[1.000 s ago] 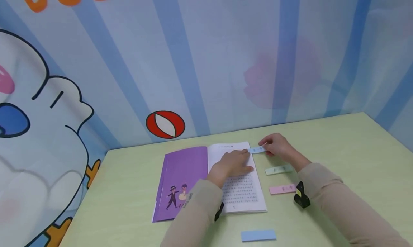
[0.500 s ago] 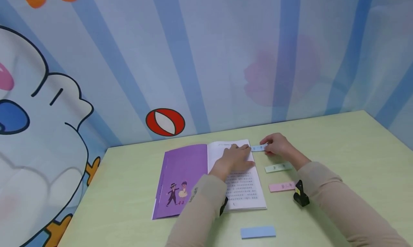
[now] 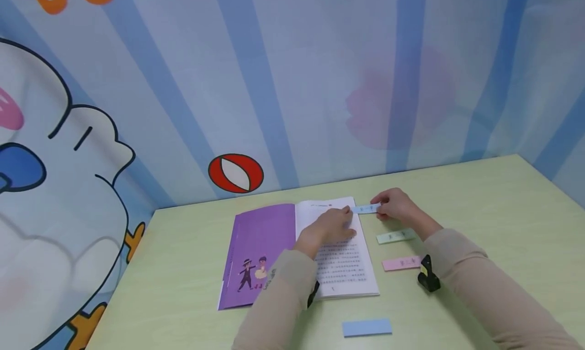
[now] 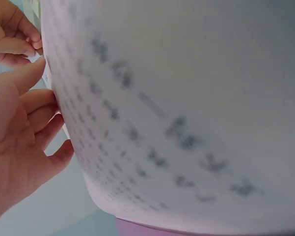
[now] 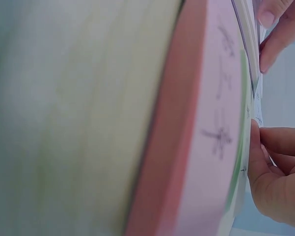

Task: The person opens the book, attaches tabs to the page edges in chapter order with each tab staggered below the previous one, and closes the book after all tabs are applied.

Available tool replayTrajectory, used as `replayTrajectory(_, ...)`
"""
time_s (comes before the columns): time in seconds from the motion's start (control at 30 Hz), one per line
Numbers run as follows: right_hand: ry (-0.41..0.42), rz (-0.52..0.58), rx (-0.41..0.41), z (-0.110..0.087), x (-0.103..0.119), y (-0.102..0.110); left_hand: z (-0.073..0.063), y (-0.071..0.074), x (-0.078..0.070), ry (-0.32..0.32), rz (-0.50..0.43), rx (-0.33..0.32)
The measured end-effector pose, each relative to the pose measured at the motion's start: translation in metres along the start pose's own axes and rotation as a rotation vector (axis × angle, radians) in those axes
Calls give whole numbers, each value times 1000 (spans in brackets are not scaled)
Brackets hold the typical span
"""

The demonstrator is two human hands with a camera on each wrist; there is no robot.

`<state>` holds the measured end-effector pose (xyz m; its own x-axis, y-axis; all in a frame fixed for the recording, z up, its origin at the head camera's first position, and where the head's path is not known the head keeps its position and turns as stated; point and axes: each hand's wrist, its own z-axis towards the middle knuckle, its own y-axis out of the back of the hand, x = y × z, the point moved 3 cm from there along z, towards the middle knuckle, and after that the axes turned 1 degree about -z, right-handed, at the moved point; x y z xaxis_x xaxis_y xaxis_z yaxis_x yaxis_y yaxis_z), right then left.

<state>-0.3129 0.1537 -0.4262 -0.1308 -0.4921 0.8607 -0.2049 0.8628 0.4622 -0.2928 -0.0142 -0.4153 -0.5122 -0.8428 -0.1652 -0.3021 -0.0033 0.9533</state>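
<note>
An open book (image 3: pixel 345 271) lies on the table, a purple inside cover on its left and a printed page on its right. My left hand (image 3: pixel 331 227) rests on the upper right of that page, its fingertips at the left end of a blue sticky note (image 3: pixel 364 209) with handwriting. The note sticks out past the page's right edge. Its outer end is pinched between the thumb and fingers of my right hand (image 3: pixel 395 207). In the left wrist view, the fingers of my left hand (image 4: pixel 27 123) touch the page lightly bent, close to the other hand.
Right of the book lie a green sticky note pad (image 3: pixel 394 236) and a pink one (image 3: pixel 401 263), both with handwriting. A plain blue pad (image 3: pixel 367 328) lies nearer the front. A printed cloth backdrop (image 3: pixel 320 86) rises behind the table (image 3: pixel 498 208).
My left hand's fingers spread on the page, then draw in, with fingertips back at the note's left end. My right hand keeps its pinch on the blue sticky note, nearly still.
</note>
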Motion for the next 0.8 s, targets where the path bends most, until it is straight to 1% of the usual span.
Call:
replayTrajectory(0.07, 2, 7, 6, 0, -1, 0, -1, -1, -1, -3, 39, 8)
replayTrajectory(0.17, -4, 13, 9, -1, -2, 0, -1, -2, -5, 10, 90, 17)
replayTrajectory(0.43, -32, 33, 9, -5, -3, 0, -1, -2, -15, 82, 118, 17)
replayTrajectory(0.53, -32, 30, 4, -5, -3, 1, 1, -1, -16, 110, 106, 13)
replayTrajectory(0.67, -31, 13, -6, -4, -2, 2, 3, -1, -13, 135, 52, -3)
replayTrajectory(0.73, -42, 12, -7, -3, -2, 2, 4, -3, -10, 129, 30, -9)
replayTrajectory(0.8, -45, 9, -1, -4, -3, 2, 5, -4, -7, 108, 12, -19)
